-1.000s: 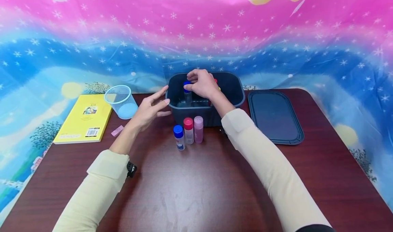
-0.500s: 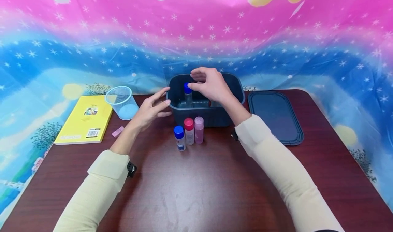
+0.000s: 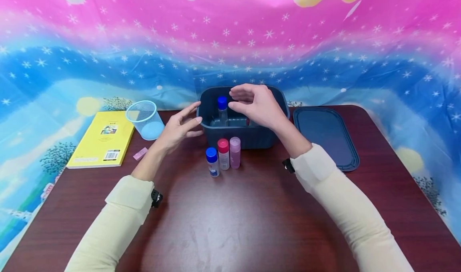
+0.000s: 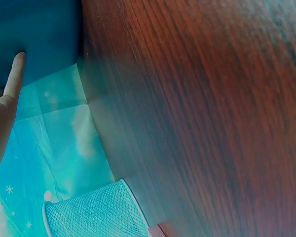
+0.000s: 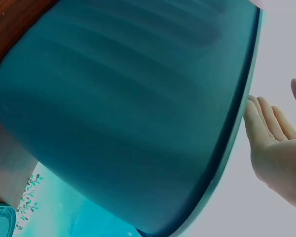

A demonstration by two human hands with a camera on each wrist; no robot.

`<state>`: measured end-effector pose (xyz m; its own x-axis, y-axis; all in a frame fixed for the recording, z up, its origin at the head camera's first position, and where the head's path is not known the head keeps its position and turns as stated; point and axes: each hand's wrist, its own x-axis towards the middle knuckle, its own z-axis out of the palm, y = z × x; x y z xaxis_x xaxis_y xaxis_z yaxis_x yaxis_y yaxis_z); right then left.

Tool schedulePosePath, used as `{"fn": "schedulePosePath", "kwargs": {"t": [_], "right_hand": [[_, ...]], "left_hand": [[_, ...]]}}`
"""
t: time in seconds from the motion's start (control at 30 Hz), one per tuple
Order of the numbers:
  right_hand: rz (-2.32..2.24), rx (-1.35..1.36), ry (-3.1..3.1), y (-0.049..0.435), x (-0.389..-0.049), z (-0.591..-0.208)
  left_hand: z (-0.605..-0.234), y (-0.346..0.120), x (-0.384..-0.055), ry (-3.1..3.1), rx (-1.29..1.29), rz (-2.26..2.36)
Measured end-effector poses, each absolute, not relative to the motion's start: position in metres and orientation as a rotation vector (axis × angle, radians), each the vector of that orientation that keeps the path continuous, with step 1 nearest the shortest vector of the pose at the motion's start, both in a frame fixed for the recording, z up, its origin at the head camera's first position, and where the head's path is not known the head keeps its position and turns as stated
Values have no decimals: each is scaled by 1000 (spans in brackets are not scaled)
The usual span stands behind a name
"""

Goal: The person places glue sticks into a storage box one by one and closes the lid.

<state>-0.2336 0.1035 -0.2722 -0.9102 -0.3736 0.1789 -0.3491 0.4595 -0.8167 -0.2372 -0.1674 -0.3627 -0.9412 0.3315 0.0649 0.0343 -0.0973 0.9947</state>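
Note:
A dark storage bin (image 3: 237,138) stands at the back of the table. My left hand (image 3: 178,128) rests fingertips on its left side, fingers extended; the left wrist view shows a fingertip on the bin wall (image 4: 44,39). Inside the bin stands a clear bottle with a blue cap (image 3: 222,103). Just right of that cap, my right hand (image 3: 257,102) hovers over the bin, thumb and fingers apart, holding nothing. In front of the bin stand three small bottles: a blue-capped bottle (image 3: 212,164), a red-capped bottle (image 3: 223,156) and a pink bottle (image 3: 235,154).
A dark lid (image 3: 325,138) lies flat to the right of the bin. On the left are a light-blue mesh pen holder (image 3: 145,122), a yellow book (image 3: 102,140) and a small pink block (image 3: 140,153). A patterned cloth (image 3: 230,44) hangs behind the table (image 3: 230,216).
My right hand has let go of the blue-capped bottle in the bin and drawn back to the right. My left hand has stayed at the bin's side.

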Motion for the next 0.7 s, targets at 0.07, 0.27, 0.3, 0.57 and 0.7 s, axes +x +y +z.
{"fn": "schedulePosePath", "kwargs": {"t": [0.07,0.27,0.3,0.57,0.7], "right_hand": [[-1502,-678,2649,106,-231,-273],[-1546,-738,2636,114,-224,-279],[-1548,-753,2638,115,-223,-280],[-1558,-869,2599,120,-212,-287],[-1566,-908,2560,122,-209,-290]], "left_hand": [[-363,-167,-237,1956,408,2154],[-363,-168,-237,1966,403,2137],[-363,-168,-237,1969,401,2134],[-361,-167,-236,1977,402,2124],[-362,-168,-236,1982,405,2121]]}}
